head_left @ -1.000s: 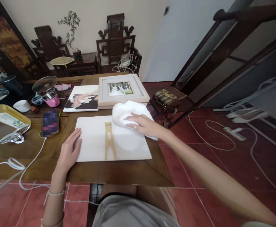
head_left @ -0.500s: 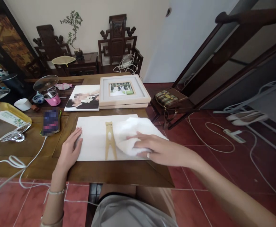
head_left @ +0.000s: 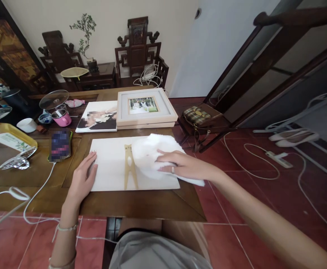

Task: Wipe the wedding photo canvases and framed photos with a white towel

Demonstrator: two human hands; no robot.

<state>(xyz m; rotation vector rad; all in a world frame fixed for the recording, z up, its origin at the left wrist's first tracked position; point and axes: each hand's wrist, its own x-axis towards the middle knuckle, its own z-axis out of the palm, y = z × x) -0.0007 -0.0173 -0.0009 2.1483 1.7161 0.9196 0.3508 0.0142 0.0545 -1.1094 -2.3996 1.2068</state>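
One cloth (head_left: 149, 151) has slid up one white board (head_left: 107, 168); two hands: right hand (head_left: 181, 163) gripping cloth, left hand (head_left: 82, 178) lying flat.

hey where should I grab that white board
Probably grip the white board by its two short edges, coming from both sides: it lies flat on the table, the left hand resting at its left edge. The white cloth covers part of the right edge, so shift that first.

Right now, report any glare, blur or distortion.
Head view: the cloth is so bright its folds wash out; the phone screen is masked by blocky pixels; the right arm looks stretched toward the lower corner; the left hand looks fairly sharp.
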